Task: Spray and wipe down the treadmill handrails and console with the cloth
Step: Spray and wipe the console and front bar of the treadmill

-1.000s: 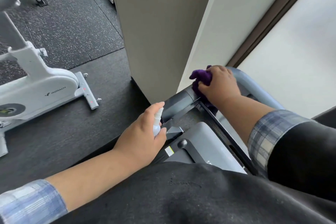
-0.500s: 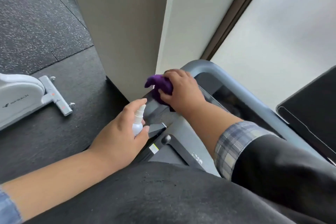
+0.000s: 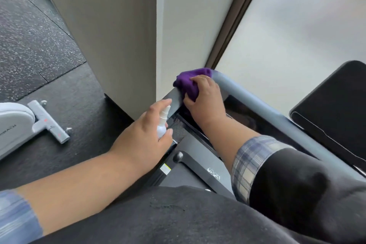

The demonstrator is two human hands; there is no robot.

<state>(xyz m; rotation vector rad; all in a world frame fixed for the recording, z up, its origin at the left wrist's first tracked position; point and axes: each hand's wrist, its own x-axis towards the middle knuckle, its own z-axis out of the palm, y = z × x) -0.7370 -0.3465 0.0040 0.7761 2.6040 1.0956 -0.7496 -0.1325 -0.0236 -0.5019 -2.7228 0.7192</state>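
The right hand [image 3: 205,98] is down on the purple cloth [image 3: 187,83], fingers curled over the soft, bunched fabric and pressing it onto the far left corner of the treadmill, right where the rounded grey handrail [image 3: 257,107] bends into a darker, glossy black section. The cloth looks fuzzy and crumpled, a loose lump with folds poking out past the fingertips toward the pale pillar [image 3: 122,31] just behind it. The handrail runs as a smooth matte tube from that corner toward the near right. Beside it on the right sits the flat black console [image 3: 336,101], a slab with rounded corners. The left hand [image 3: 145,136] wraps a small white spray bottle [image 3: 162,123], slim plastic with a narrow nozzle on top, index finger lying over the head; bottle and hand hover just near of the cloth, close to the rail but apart from it. Plaid cuffs show on both forearms. Low in view lies dark treadmill plastic with a round knob [image 3: 177,155]. On the left, speckled rubber flooring [image 3: 29,35] carries the white foot of an exercise bike [image 3: 49,123].
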